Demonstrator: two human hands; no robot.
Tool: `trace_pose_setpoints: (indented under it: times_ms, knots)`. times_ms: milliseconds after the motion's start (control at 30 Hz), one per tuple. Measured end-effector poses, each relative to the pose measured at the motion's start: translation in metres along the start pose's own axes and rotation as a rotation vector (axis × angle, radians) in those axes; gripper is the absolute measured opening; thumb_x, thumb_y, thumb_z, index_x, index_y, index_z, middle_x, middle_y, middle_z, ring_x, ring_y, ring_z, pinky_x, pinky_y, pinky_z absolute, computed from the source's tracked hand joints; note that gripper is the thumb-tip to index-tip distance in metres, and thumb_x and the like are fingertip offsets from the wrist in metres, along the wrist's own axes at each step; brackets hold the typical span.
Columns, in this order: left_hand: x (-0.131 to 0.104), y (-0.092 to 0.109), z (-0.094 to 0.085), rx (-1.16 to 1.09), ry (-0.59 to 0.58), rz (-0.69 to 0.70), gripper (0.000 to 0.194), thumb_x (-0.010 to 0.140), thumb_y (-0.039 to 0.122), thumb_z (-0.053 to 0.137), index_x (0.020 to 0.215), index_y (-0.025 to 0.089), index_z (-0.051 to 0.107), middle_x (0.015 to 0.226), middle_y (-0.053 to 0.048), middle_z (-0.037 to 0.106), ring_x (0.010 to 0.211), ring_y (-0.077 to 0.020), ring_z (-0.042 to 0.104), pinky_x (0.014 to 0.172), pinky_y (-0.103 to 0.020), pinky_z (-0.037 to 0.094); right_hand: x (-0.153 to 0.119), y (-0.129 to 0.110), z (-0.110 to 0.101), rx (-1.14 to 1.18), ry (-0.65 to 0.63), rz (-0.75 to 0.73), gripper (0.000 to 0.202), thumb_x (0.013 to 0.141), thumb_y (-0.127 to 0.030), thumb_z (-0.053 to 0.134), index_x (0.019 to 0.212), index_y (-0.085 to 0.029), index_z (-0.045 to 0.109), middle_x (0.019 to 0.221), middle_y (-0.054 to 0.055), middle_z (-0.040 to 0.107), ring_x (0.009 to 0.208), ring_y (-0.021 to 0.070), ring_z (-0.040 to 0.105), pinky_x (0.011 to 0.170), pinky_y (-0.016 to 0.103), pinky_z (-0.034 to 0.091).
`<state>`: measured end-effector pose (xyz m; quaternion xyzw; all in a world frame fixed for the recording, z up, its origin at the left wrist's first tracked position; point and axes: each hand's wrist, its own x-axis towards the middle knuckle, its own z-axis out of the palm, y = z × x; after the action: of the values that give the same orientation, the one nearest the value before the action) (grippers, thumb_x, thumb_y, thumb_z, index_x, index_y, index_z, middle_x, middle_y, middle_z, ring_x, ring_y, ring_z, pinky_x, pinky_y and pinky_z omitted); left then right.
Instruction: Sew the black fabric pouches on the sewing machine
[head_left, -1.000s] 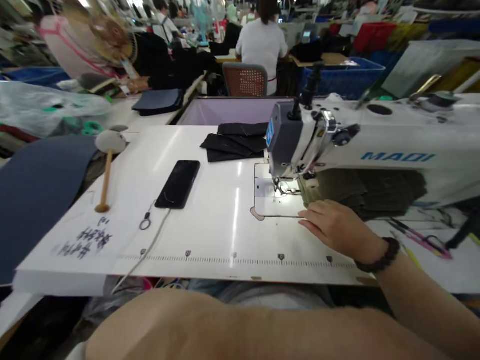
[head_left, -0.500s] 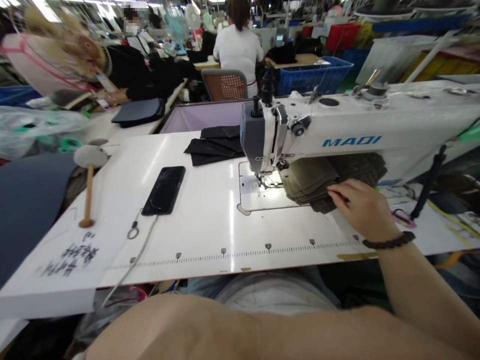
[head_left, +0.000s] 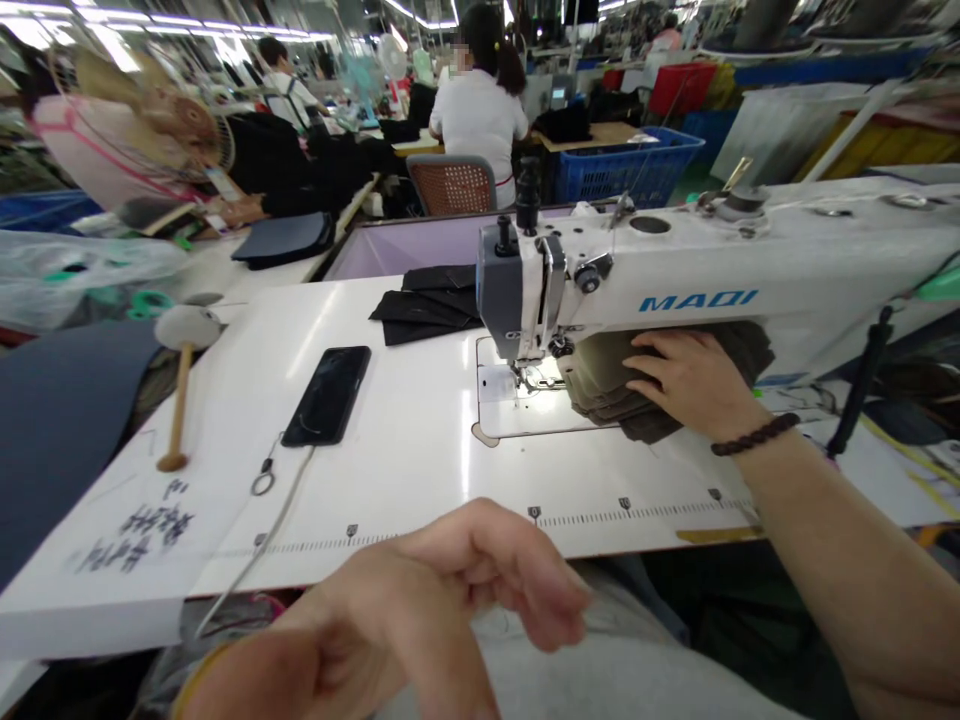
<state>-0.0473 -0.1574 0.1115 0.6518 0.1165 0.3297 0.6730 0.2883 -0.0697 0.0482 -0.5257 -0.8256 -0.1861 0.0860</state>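
Observation:
My right hand (head_left: 694,380) lies on top of a stack of dark olive fabric pieces (head_left: 600,375), fingers stretched out and spread. The stack sits under the arm of the white sewing machine (head_left: 675,275), just right of its lit needle area. Low in front of my body, my left hand (head_left: 450,590) hangs in the air before the table's front edge. Its fingers are loosely bent and apart, and nothing shows in them. Behind the machine head lies a bundle of folded black fabric (head_left: 427,305), partly hidden by the head.
A black phone (head_left: 328,395) with a cable and ring lies on the white table (head_left: 405,450). To its left is a mallet-like tool with a wooden handle (head_left: 178,410). Dark blue material (head_left: 67,430) covers the left side. A person (head_left: 480,110) sits beyond, near a blue basket (head_left: 630,165).
My right hand has moved from the stack's right front edge onto its top, and its pinched fingers have spread. My left hand has come up into view, where only a forearm showed before.

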Motion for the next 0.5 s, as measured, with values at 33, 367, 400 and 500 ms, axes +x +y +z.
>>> trace_pose_setpoints:
  times_ms: [33, 367, 400, 500]
  knots:
    - [0.003, -0.003, 0.000, -0.121, 0.017, 0.000, 0.051, 0.084, 0.057, 0.024, 0.094, 0.031, 0.066, 0.109, -0.005, 0.055, 0.091, -0.0223, 0.054, 0.076, -0.036, 0.047, -0.001, -0.001, -0.001, 0.000, -0.005, -0.010, 0.015, 0.079, -0.025, 0.053, 0.087, -0.020, 0.065, 0.105, 0.009, 0.056, 0.099, 0.0268, 0.048, 0.082, 0.043, 0.035]
    - [0.001, -0.027, -0.001, -0.281, 0.151, -0.003, 0.047, 0.082, 0.059, 0.032, 0.098, 0.030, 0.063, 0.110, -0.006, 0.052, 0.095, -0.0212, 0.050, 0.083, -0.036, 0.044, -0.002, -0.006, 0.010, 0.050, 0.075, 0.033, 0.016, 0.080, -0.028, 0.053, 0.084, -0.020, 0.065, 0.105, 0.009, 0.056, 0.100, 0.0250, 0.048, 0.086, 0.045, 0.033]
    - [0.001, -0.028, -0.002, -0.280, 0.152, -0.005, 0.046, 0.081, 0.060, 0.033, 0.099, 0.030, 0.063, 0.110, -0.006, 0.052, 0.094, -0.0208, 0.051, 0.083, -0.036, 0.044, -0.001, -0.006, 0.010, 0.042, 0.076, 0.030, 0.015, 0.080, -0.026, 0.053, 0.084, -0.020, 0.065, 0.105, 0.008, 0.056, 0.101, 0.0250, 0.048, 0.087, 0.045, 0.032]
    - [0.000, -0.030, -0.004, -0.271, 0.148, -0.006, 0.047, 0.081, 0.060, 0.032, 0.099, 0.030, 0.063, 0.109, -0.006, 0.052, 0.093, -0.0201, 0.051, 0.084, -0.036, 0.043, 0.000, -0.008, 0.010, 0.028, 0.078, 0.017, 0.015, 0.079, -0.021, 0.050, 0.080, -0.020, 0.065, 0.104, 0.007, 0.057, 0.099, 0.0235, 0.048, 0.090, 0.045, 0.030]
